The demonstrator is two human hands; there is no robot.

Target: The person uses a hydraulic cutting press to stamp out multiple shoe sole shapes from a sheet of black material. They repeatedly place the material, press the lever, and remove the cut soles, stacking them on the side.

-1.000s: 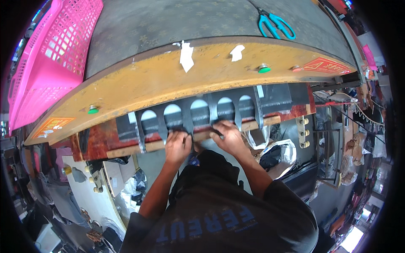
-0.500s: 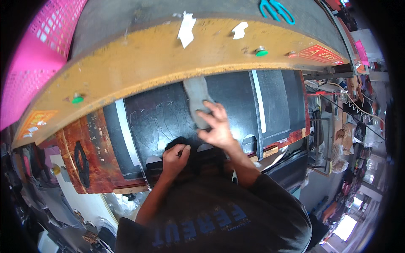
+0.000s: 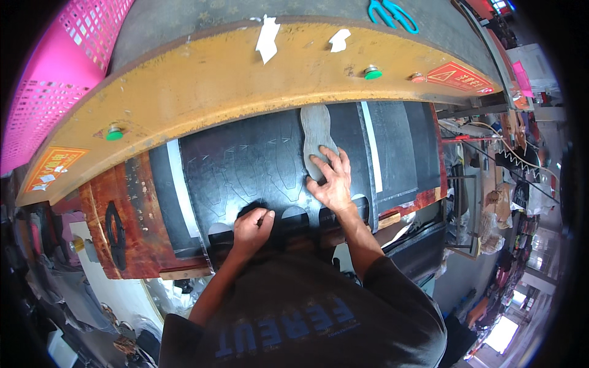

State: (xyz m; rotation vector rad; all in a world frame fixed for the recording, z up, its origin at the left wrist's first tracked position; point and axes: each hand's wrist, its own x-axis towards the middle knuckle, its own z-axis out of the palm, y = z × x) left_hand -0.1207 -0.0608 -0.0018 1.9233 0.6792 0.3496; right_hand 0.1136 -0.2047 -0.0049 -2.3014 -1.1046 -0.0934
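My right hand (image 3: 333,185) grips the near end of a grey, streaked, shoe-sole-shaped piece (image 3: 317,138). Its fingers lie over the top, with the thumb at the left edge. This piece rests on a black sheet (image 3: 205,141), its far end close to the yellow beam. Thin outlines of narrow shapes show on the sheet to the left of it. Near the sheet's front edge, my left hand (image 3: 253,228) is curled into a fist. What that fist holds, if anything, is hidden.
A yellow machine beam (image 3: 208,80) with green buttons (image 3: 372,73) crosses above the sheet. On top lie teal-handled scissors (image 3: 392,15) and a pink basket (image 3: 58,80). A dark loop-shaped piece (image 3: 115,236) lies on the worn reddish board (image 3: 141,214) at left. White strips (image 3: 372,147) flank the sheet.
My right hand has slid the sole-shaped piece to the right across the black sheet, uncovering another outline. My left fist has stayed near the front edge.
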